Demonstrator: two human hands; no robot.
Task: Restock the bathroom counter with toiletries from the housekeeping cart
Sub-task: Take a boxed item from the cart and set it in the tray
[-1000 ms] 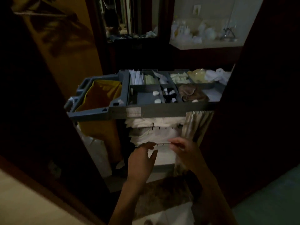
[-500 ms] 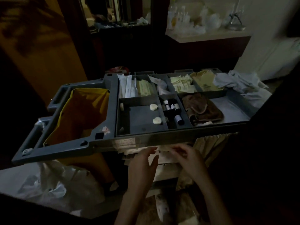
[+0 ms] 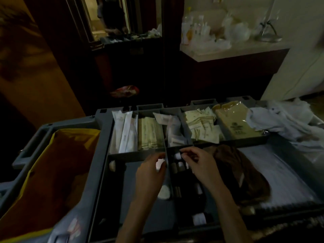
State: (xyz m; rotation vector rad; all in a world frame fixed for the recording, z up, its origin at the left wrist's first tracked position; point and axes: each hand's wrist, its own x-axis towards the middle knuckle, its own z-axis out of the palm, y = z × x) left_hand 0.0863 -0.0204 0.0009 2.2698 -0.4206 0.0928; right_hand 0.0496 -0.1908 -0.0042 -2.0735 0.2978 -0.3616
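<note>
Both hands (image 3: 177, 169) now (higher) over cart tray (image 3: 103, 165)

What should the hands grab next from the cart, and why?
Probably the right hand should dip and pinch one small bottle: its fingertips hover just above the narrow bottle compartment, and neither it nor the left hand visibly holds anything.

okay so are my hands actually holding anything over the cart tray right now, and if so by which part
It cannot be told for sure. The right hand has fingertips pinched over the small bottles, the left hand curls beside a pale round soap, but neither visibly grips anything.
</note>
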